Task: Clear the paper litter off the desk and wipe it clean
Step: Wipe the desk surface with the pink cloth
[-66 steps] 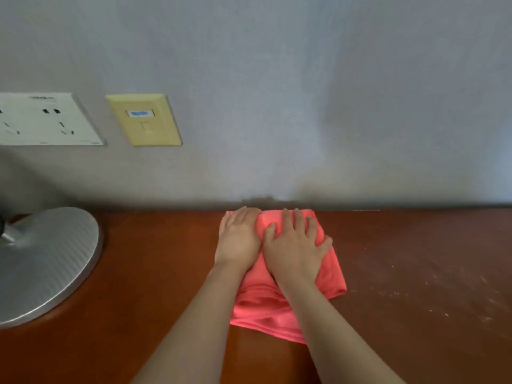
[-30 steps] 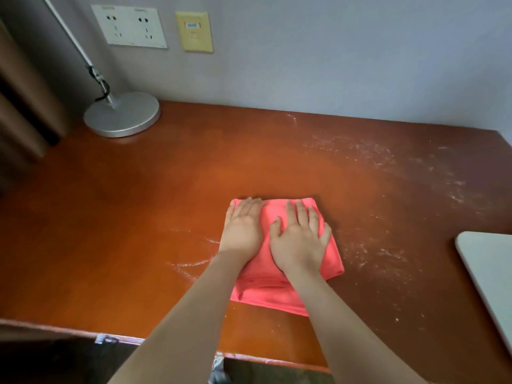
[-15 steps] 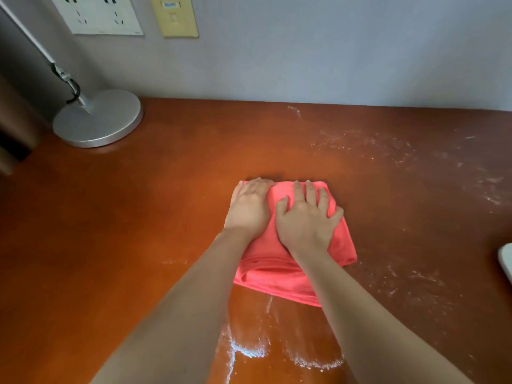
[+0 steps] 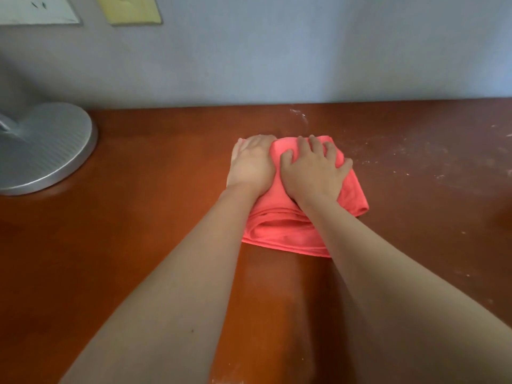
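On the folded pink cloth (image 4: pixel 288 231) near the desk's (image 4: pixel 138 231) back edge, the left hand (image 4: pixel 250 164) presses flat, fingers together; the right hand (image 4: pixel 314 173) presses beside it, fingers slightly spread. White dust (image 4: pixel 388 156) lies at three o'clock, the lamp base (image 4: pixel 47 151) at nine.

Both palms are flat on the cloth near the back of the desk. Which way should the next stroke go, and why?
Probably slide the pink cloth rightward: with the left hand and right hand pressed on it, white dusty specks cover the desk to its right, while the left side looks clean.
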Tool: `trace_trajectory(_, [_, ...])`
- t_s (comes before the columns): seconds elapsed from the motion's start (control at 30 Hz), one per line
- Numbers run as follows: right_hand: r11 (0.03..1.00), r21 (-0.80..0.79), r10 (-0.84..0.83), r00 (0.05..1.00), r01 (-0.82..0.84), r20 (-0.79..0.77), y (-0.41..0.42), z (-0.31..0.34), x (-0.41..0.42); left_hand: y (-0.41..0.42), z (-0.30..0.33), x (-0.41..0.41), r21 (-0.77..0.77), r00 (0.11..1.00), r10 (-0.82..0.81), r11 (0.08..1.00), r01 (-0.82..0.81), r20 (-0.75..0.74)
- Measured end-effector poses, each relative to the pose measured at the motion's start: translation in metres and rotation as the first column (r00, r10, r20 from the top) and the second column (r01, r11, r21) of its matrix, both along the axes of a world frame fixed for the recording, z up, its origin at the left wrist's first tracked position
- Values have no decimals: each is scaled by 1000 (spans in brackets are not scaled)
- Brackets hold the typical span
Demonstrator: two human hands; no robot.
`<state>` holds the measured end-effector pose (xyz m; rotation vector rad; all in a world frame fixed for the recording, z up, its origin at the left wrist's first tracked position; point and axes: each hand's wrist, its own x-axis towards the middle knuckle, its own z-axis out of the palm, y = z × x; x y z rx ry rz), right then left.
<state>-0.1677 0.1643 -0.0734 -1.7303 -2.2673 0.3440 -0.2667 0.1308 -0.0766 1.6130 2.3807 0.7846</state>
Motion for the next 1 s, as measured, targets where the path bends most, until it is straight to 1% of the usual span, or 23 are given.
trace_trajectory(0.13, [999, 7, 32, 999, -32, 10, -4, 0, 4, -7, 0, 4, -3, 1000, -6, 1000, 6, -31])
trace_trajectory(0.3, [992, 33, 121, 992, -122, 40, -30, 1, 22, -40, 1, 23, -1, 999, 43, 999, -43, -7])
trace_trajectory(0.43, [988, 28, 153, 987, -154, 42, -65, 1, 48, -78, 2, 49, -10, 997, 78, 997, -78, 7])
trace_trajectory(0.63, [977, 43, 206, 977, -209, 58, -128, -2, 94, -147, 0, 97, -14, 992, 121, 992, -122, -30])
trace_trajectory(0.8, [965, 24, 259, 964, -261, 57, -181, -3, 136, -202, -2, 138, 0, 984, 174, 985, -174, -34])
trace_trajectory(1.0, [951, 6, 310, 949, -311, 51, -242, -2, 188, -258, -4, 179, -16, 982, 184, 983, -185, -41])
